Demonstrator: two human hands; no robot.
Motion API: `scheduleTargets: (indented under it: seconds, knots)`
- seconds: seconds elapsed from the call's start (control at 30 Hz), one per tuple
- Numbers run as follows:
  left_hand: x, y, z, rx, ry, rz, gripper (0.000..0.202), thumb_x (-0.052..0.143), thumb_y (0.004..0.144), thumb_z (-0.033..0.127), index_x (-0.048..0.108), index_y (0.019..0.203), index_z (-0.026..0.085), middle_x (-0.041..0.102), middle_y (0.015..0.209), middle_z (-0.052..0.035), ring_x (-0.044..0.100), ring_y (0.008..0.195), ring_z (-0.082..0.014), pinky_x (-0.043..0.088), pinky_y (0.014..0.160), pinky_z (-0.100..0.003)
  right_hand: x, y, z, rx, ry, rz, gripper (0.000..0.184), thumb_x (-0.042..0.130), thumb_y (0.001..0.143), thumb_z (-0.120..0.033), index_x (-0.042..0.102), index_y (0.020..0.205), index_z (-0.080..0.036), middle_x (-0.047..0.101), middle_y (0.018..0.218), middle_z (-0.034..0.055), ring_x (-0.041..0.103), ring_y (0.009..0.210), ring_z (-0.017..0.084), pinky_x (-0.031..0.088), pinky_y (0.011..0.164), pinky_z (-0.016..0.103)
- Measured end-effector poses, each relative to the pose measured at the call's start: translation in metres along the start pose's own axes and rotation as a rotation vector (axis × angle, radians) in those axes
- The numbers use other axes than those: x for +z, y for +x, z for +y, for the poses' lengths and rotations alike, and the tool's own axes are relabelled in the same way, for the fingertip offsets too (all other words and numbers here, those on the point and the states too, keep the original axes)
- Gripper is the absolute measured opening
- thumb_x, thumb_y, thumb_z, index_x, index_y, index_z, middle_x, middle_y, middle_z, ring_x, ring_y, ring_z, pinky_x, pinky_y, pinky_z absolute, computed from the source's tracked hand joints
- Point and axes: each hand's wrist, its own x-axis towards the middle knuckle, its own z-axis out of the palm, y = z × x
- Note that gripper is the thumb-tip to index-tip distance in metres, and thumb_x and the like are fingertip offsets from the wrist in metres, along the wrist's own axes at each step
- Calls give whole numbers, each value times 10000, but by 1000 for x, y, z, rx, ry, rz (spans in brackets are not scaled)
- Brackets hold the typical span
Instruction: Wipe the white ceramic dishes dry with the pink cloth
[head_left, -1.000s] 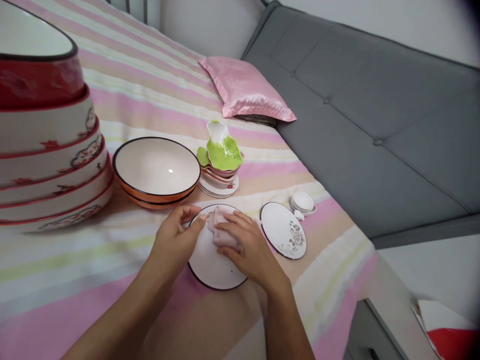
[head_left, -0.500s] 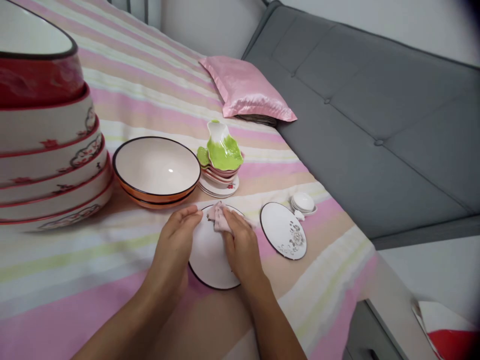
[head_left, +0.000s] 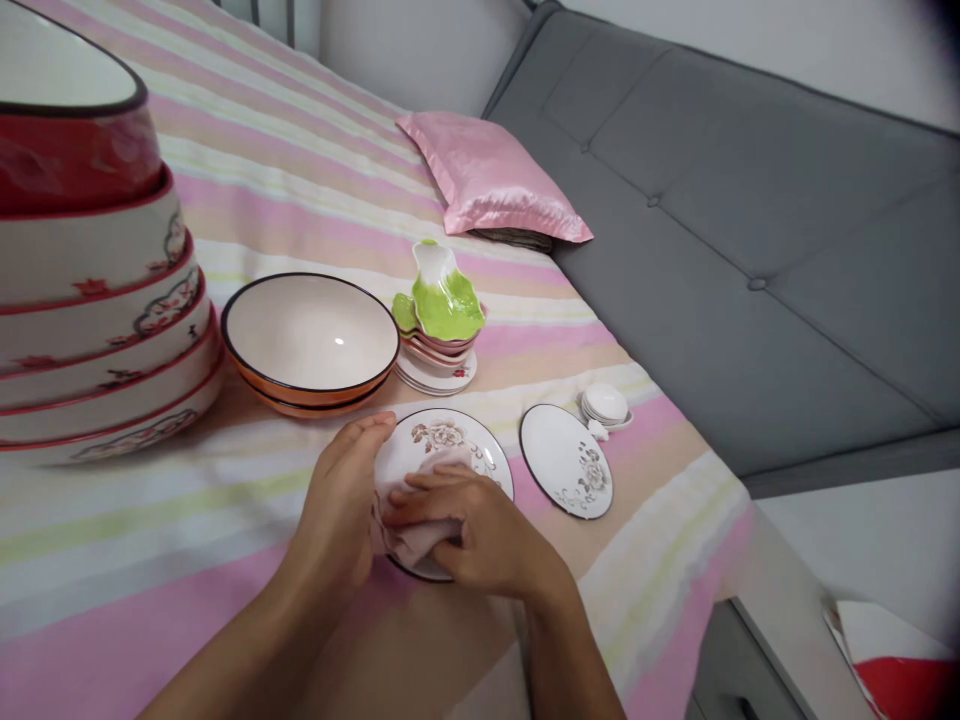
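Observation:
A round white plate (head_left: 486,452) with a dark rim and a brown flower pattern lies before me on the striped sheet. My left hand (head_left: 341,490) is closed on the plate's left edge, with the fingertips at its upper left rim. In my right hand (head_left: 469,525) is a pale pink cloth (head_left: 409,540), pressed flat on the plate's lower left part. The fingers are bent over the cloth and hide some of it. A second flowered plate (head_left: 559,450) lies to the right of my right hand, apart from it.
At the left rises a tall stack of red and white bowls (head_left: 82,340). Two orange bowls (head_left: 311,335) sit beyond the plate, beside green leaf-shaped dishes (head_left: 446,300) on small plates. Small white dishes (head_left: 604,405), a pink pillow (head_left: 502,180) and a grey headboard (head_left: 712,220) are farther off.
My right hand has moved the cloth from the plate's far side down to its near left part, uncovering the flower pattern. My left hand stays at the left edge.

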Motion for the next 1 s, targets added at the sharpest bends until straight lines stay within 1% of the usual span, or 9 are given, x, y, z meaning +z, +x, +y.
scheduleTargets:
  seconds: [0.13,0.23,0.37,0.5,0.6,0.73,0.87,0.93,1.0]
  knots:
    - [1,0,0,21,-26,-7,223,611,683,337,649,852,196,691,930,-36,606,985,-257,485,835,-351,-10,-14,-3,78,55,-73,628,444,614,41,673,1035,-366,680,1085,-111,576,1142,135,428,1006,336]
    - [1,0,0,39,-27,-7,223,618,674,337,657,842,195,693,964,-50,584,1042,-282,463,896,-391,-14,-24,1,147,42,-70,625,410,596,50,702,960,-367,710,998,-109,626,1066,139,497,921,321]
    - [0,1,-2,65,-13,-20,233,618,694,337,664,861,182,677,1049,-57,560,1092,-266,385,1000,-394,-18,-32,6,266,-40,25,596,408,576,63,727,881,-338,727,938,-92,667,977,157,528,848,317]
    - [-1,2,-4,59,-19,-35,252,621,693,344,661,875,174,673,1042,-64,564,1073,-264,379,998,-400,-19,-25,14,304,-199,216,507,453,615,67,739,793,-313,736,898,-72,666,930,180,502,854,344]
    - [-1,2,-4,52,-16,-30,259,621,690,346,664,880,176,673,1033,-65,568,1058,-261,381,992,-401,-13,-13,24,329,-316,392,457,482,661,36,738,863,-285,733,921,-19,636,931,213,478,866,385]
    - [0,1,-3,56,-23,-44,255,618,690,347,663,875,178,677,1016,-62,574,1040,-262,393,977,-402,1,2,38,315,-326,559,440,477,715,-8,711,996,-252,711,1014,9,592,968,212,460,890,367]
    - [-2,1,-5,69,-28,-56,259,621,688,363,662,868,182,680,989,-56,583,1012,-255,406,957,-394,9,7,41,257,-302,613,425,460,762,-41,673,1086,-214,685,1096,25,578,1016,203,444,928,355]
    - [-2,2,-6,78,-25,-68,259,619,686,369,661,861,183,681,982,-54,588,1001,-250,418,940,-384,11,9,40,218,-279,594,417,441,798,-63,644,1135,-202,663,1149,38,569,1066,199,434,956,359]
    - [-3,3,-6,107,2,-64,256,617,681,378,658,842,182,681,976,-55,592,992,-247,434,917,-374,13,10,38,158,-257,533,405,419,840,-87,608,1187,-175,625,1217,58,539,1146,193,403,1010,364]
